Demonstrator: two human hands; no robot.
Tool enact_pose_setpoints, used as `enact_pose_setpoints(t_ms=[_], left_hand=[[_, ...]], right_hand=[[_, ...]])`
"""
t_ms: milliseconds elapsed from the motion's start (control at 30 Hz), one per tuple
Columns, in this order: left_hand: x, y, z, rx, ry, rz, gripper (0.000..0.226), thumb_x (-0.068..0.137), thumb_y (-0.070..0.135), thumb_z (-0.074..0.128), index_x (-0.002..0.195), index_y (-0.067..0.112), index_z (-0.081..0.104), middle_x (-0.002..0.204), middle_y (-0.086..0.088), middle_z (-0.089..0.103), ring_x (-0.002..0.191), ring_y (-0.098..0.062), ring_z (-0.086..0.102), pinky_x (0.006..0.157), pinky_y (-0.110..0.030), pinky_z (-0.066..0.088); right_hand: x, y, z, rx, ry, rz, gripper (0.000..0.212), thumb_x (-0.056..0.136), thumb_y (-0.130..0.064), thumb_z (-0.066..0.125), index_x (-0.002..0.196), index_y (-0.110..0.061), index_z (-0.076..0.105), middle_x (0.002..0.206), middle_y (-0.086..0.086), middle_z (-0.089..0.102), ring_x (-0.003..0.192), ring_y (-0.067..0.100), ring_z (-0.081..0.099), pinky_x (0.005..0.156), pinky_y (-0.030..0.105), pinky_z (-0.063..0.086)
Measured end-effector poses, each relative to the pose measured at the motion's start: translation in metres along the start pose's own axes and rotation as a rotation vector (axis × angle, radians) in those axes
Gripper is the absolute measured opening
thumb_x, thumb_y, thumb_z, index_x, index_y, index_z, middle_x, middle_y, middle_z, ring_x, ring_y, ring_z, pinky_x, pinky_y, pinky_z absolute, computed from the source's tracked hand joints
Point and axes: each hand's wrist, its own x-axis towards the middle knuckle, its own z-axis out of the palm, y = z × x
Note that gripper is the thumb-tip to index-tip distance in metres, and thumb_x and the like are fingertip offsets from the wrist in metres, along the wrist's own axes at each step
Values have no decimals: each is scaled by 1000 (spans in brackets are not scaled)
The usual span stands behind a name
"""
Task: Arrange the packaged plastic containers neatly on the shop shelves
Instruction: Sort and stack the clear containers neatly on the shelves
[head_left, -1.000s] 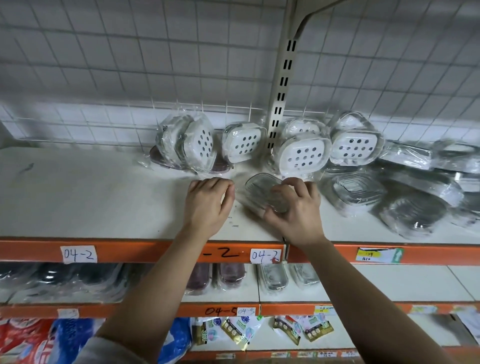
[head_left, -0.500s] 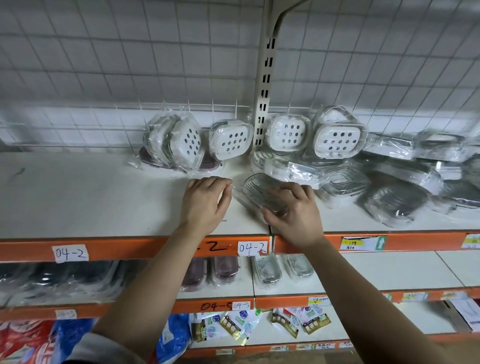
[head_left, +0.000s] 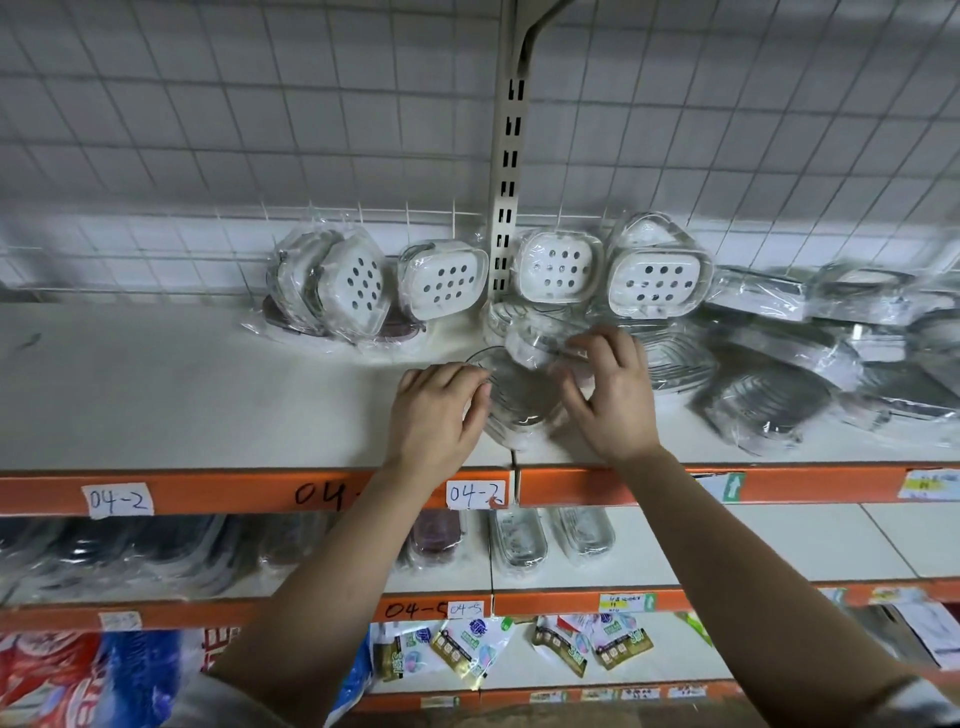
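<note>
On the top shelf (head_left: 182, 395), near its front edge and right at the joint between two boards, a clear ridged container (head_left: 514, 402) in plastic wrap lies flat between both hands. The left hand (head_left: 439, 410) is at its 9 o'clock, fingers curled on the rim and thumb tucked against the near edge, grasping it. The right hand (head_left: 615, 397) is at its 3 o'clock, fingers arched and spread over a second wrapped pack (head_left: 535, 340) that lies at 12 o'clock from the clear one; blur hides whether it is grasping that pack or only touching it. Farther back at 12 o'clock, four white perforated containers (head_left: 657, 283) in film stand on edge against the wire grid (head_left: 208, 130), two on each side of the slotted upright post (head_left: 509, 156). At 3 o'clock a loose heap of clear wrapped containers (head_left: 769, 400) lies overlapping. The orange shelf edge (head_left: 234, 491) carries a paper label reading "04-2" (head_left: 118, 500) at 8 o'clock, "04-" hand-written on the orange itself, and another "04-2" label (head_left: 475, 493) at 6 o'clock between the wrists. A tag with a green arrow (head_left: 732, 487) sits at 4 o'clock; its writing is too small to read. The lower shelf edge reads "04-5" (head_left: 415, 609), with clear tubs (head_left: 519, 540) above it and printed sachets (head_left: 467, 647) below.
</note>
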Motion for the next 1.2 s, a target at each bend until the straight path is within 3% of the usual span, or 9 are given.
enact_pose_setpoints(t_ms=[167,300,500,633,733,867,1000,1133,1200], left_hand=[[-2,11,8,54,-2,27,32,92,26,46,103,12,72,100,0,72,91,-22,65,81,-35,43],[-4,10,11,102,-22,31,30,92,25,47,101,11,72,99,-2,71,91,-24,66,79,-37,47],[-7,9,14,129,23,41,29,92,23,48,100,10,72,100,-3,71,93,-24,66,82,-37,47],[-8,9,13,120,94,67,28,92,22,48,100,9,72,101,-4,71,93,-24,66,82,-37,46],[-7,9,10,76,158,91,30,92,21,47,102,8,72,103,-4,71,95,-22,64,84,-35,43],[-9,12,8,46,202,44,31,92,22,47,105,9,72,108,-3,71,99,-21,62,86,-35,41],[-19,21,13,55,184,36,32,92,25,48,105,10,73,108,-2,71,98,-24,64,83,-37,45],[-23,32,17,130,93,-45,38,92,33,46,108,12,73,110,-1,70,102,-24,63,86,-39,43],[-23,35,16,174,7,-144,48,91,43,40,111,13,72,114,-2,69,110,-25,59,88,-42,41]], right_hand=[[29,23,-9,96,-315,37,48,81,-31,55,122,-7,59,121,13,55,115,32,50,99,37,40],[39,28,-12,216,-454,122,53,76,-36,54,124,-14,53,120,10,56,111,24,50,89,29,36],[41,30,-11,239,-385,100,53,71,-29,49,118,-7,57,114,14,57,111,32,50,94,37,40],[37,21,-11,182,-377,8,60,72,-55,48,108,-9,60,92,-1,60,100,27,56,95,31,33],[31,17,-7,145,-375,0,64,71,-62,41,109,-14,58,99,4,66,103,27,55,94,31,29],[23,18,-5,276,-367,83,43,78,-53,59,108,-23,62,106,2,61,110,24,50,86,29,33],[14,16,-6,311,-382,104,46,76,-52,57,114,-26,62,114,1,54,100,14,52,77,19,29],[4,11,-9,331,-255,124,31,81,-23,73,111,-16,68,112,6,57,107,25,56,92,27,40],[-3,7,-14,308,-165,147,31,78,-28,72,105,-13,70,107,7,59,106,27,56,99,39,41]])
